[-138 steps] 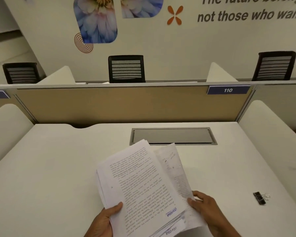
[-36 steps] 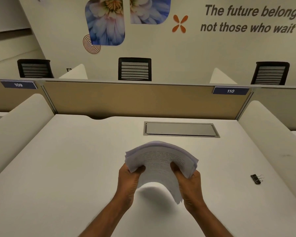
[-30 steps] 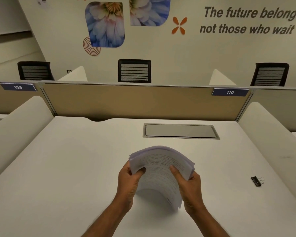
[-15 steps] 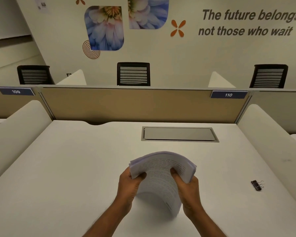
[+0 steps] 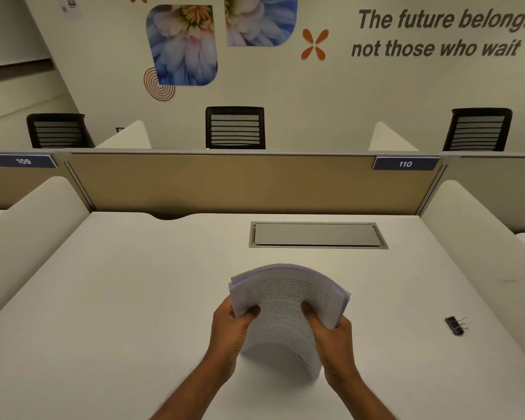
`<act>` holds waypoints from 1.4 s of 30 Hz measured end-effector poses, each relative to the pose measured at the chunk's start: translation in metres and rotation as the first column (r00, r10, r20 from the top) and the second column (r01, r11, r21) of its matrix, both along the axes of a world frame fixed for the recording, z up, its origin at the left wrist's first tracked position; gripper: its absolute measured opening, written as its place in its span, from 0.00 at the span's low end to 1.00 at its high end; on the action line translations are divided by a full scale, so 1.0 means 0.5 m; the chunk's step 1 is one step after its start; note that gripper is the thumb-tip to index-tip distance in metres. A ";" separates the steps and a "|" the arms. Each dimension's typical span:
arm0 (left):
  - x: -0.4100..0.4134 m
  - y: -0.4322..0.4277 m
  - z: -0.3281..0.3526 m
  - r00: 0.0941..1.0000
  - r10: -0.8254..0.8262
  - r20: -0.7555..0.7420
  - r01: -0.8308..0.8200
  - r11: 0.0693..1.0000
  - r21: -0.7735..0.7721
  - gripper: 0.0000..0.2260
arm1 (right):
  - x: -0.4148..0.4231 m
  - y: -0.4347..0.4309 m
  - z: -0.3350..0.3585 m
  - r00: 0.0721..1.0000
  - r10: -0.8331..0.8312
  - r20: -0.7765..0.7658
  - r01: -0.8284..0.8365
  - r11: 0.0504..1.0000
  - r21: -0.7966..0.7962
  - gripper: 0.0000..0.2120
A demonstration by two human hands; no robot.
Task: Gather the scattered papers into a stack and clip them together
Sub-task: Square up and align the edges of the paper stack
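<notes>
Paper stack [image 5: 288, 310] upright on white desk [image 5: 119, 298], lower edge on desktop, top bowed into arch toward camera, printed text facing viewer. Left hand [image 5: 229, 325] gripping left edge, thumb on front, fingers behind. Right hand [image 5: 331, 331] gripping right edge, same pinch, thumb on printed face. Sheet edges roughly aligned, slightly fanned at right top. Black binder clip [image 5: 455, 325] flat on desk, well apart to the right, untouched. Grey cable hatch [image 5: 317, 234] set in desk beyond stack. Tan divider panel [image 5: 225, 183] behind, label 110 [image 5: 405, 164] at right.
</notes>
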State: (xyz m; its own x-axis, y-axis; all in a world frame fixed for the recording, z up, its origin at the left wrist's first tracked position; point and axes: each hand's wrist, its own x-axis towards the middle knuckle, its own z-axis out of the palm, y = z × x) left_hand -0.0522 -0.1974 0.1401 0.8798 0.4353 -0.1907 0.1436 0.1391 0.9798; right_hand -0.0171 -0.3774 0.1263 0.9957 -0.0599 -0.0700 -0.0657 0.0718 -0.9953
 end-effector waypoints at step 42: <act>-0.012 0.092 -0.047 0.991 -0.110 -0.071 0.086 0.955 -0.285 0.19 | 0.047 -0.111 0.001 0.981 0.059 -0.187 0.043 0.866 0.499 0.23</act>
State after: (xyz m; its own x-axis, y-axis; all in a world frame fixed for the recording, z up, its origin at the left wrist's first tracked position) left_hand -0.0581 -0.1513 0.1165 0.8908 0.2657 -0.3686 0.2513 0.3876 0.8869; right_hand 0.0066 -0.4329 0.1267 0.9604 0.0417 -0.2754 -0.2518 0.5529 -0.7943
